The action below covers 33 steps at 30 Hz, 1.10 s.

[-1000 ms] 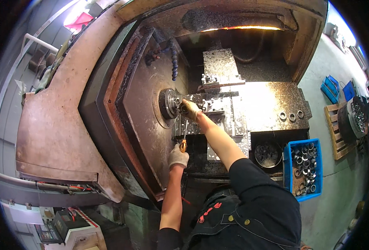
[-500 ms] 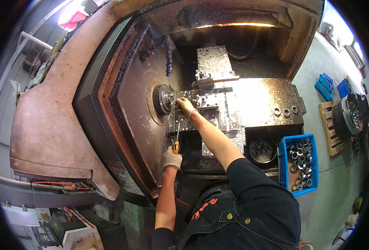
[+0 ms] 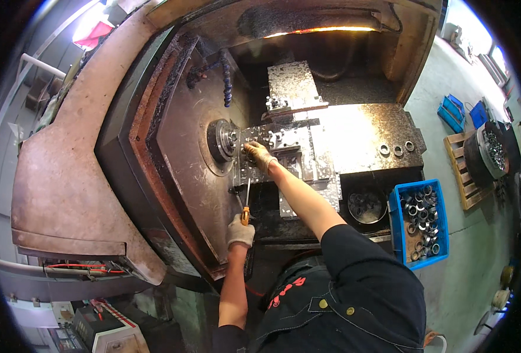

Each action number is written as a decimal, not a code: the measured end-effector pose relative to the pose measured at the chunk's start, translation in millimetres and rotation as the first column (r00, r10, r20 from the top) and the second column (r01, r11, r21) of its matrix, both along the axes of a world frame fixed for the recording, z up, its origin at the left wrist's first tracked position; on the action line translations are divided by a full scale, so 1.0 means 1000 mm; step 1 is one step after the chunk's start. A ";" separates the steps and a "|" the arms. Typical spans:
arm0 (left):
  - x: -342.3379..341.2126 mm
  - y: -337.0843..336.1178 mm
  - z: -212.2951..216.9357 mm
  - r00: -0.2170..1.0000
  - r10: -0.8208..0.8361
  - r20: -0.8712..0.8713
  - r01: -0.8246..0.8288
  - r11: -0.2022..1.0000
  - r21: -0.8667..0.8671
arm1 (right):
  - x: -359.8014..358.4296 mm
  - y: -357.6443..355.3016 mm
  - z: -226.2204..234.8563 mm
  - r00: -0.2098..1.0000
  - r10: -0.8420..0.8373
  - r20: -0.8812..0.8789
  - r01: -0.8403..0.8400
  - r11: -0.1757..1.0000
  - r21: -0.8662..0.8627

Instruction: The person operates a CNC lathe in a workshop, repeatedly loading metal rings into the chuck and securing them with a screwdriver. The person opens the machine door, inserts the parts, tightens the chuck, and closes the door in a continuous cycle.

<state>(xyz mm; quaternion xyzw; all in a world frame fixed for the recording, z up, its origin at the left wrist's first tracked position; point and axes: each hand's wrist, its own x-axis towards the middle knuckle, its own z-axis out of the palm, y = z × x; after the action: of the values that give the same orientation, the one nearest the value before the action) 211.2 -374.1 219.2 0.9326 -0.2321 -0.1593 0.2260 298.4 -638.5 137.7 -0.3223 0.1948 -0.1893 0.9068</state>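
In my gloved left hand [image 3: 240, 233] is an orange-bodied tool [image 3: 245, 216] with a long thin metal shaft; its exact kind is unclear. The fingers are wrapped round it, and the shaft points away from me into the lathe. My gloved right hand [image 3: 259, 155] is over the slide plate, just right of the round chuck [image 3: 219, 141]. Its fingers are curled, and whatever is in them is too small to make out. Close beyond this hand is a metal tool block [image 3: 286, 139] with bolts, mounted on the chip-strewn slide.
Three metal rings [image 3: 397, 151] lie on the machine's flat cover. At the right stands a blue crate [image 3: 394, 226] of rings, beside a round pan [image 3: 384, 216]. A blue coolant hose [image 3: 227, 85] hangs above the chuck. Farther right, a drum sits on a wooden pallet [image 3: 459, 167].
The whole view has shifted slightly. My right hand has drawn a little away from the chuck, toward me. My left hand still grips the orange tool, a bit farther back.
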 end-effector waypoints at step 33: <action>0.049 -0.068 -0.021 0.996 0.088 -0.010 -0.088 0.994 -0.059 | -0.060 0.054 -0.017 0.992 0.062 -0.113 -0.066 0.997 -0.034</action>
<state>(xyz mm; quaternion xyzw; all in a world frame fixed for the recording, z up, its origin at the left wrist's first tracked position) 260.1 -441.7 198.0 0.9342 -0.1945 -0.1457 0.2612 238.4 -584.4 121.0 -0.3555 0.2314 -0.1455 0.8938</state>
